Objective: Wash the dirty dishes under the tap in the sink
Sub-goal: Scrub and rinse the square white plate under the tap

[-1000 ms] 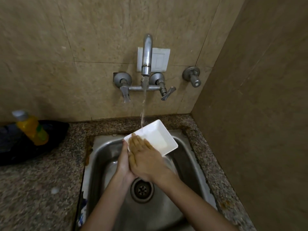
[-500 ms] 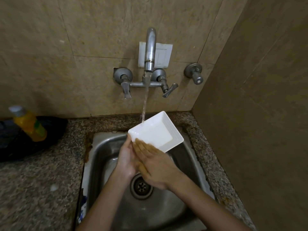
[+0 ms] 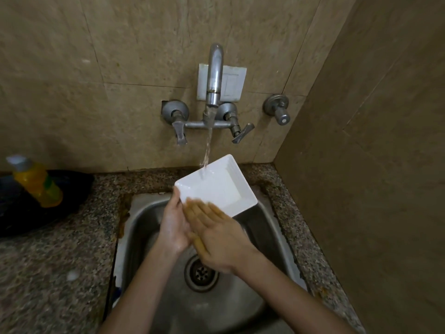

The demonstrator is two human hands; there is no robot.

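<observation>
A white square dish (image 3: 221,184) is held tilted above the steel sink (image 3: 144,213), and water from the wall tap (image 3: 214,75) falls onto its far corner. My left hand (image 3: 172,225) grips the dish's near-left corner, thumb on the rim. My right hand (image 3: 216,235) lies flat with straight fingers, their tips blurred across the dish's near edge. The drain (image 3: 201,273) shows below my wrists.
A granite counter (image 3: 48,273) surrounds the sink. On it at the left stands a yellow soap bottle (image 3: 36,182) against a black pan-like object (image 3: 24,208). Tiled walls close off the back and right; a separate valve (image 3: 277,109) is on the back wall.
The dish has been raised and moved further under the stream. My right hand has slid back toward the dish's near edge, still rubbing it.
</observation>
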